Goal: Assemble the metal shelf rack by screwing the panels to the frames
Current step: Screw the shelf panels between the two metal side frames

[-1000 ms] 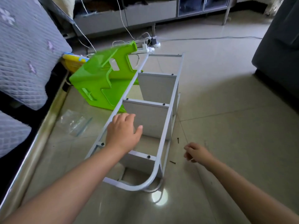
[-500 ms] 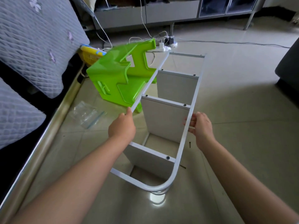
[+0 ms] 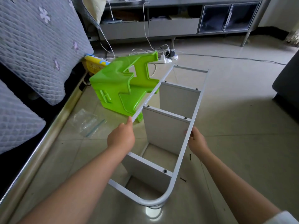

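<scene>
The white metal shelf rack (image 3: 196, 109) lies on its side on the tiled floor, its upper frame facing me. Three grey panels (image 3: 165, 131) stand between the frames, with dark screw heads showing along the upper frame. My left hand (image 3: 121, 138) grips the frame's left rail. My right hand (image 3: 196, 141) grips the right rail, fingers curled round the tube. Two loose black screws (image 3: 190, 156) lie on the floor just right of the rack.
A green plastic stool (image 3: 121, 89) lies tipped against the rack's left side. A clear plastic bag (image 3: 85, 122) lies left of it. A sofa with grey cushions (image 3: 37, 46) runs along the left. A power strip with cables (image 3: 168, 58) lies beyond, before a low cabinet.
My right hand left the floor by the screws and took hold of the right rail. My left hand closed round the left rail. The view has risen and the rack looks lifted.
</scene>
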`<control>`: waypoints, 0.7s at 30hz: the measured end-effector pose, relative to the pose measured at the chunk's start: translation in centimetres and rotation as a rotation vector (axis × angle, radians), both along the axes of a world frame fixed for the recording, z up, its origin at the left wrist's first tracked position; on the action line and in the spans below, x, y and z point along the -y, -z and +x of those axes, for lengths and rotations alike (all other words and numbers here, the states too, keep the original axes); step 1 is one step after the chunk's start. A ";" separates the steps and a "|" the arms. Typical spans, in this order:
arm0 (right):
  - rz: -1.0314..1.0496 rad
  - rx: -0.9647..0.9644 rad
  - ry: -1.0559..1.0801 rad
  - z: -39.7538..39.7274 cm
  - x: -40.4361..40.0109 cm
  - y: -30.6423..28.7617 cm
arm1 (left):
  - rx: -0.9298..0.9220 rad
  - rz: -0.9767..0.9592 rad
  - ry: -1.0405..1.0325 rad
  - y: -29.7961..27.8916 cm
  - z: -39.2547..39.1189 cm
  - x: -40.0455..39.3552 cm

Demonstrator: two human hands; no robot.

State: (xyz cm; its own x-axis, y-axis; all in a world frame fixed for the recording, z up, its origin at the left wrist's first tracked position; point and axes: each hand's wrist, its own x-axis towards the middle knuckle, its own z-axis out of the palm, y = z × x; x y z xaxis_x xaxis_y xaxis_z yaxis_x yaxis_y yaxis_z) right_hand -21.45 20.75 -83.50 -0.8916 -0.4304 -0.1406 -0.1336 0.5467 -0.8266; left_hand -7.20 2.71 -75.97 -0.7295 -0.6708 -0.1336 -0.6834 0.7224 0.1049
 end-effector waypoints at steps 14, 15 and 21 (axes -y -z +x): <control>0.145 -0.009 -0.079 -0.9 -1.3 2.5 | 0.047 -0.051 0.029 -0.2 -0.3 -1.1; 0.156 -0.008 -0.079 -1.0 -1.6 2.5 | 0.047 -0.047 0.030 -0.2 -0.4 -1.4; 0.184 0.001 -0.084 -1.0 -4.2 1.7 | 0.045 -0.032 0.037 -0.4 -0.5 -4.1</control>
State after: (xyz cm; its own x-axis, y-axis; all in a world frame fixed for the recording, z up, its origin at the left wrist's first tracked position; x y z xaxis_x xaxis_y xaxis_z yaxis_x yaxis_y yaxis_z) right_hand -22.47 24.99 -85.22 -0.8535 -0.4703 -0.2246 -0.1841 0.6753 -0.7141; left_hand -7.69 6.84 -75.55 -0.7480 -0.6475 -0.1459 -0.6593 0.7501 0.0512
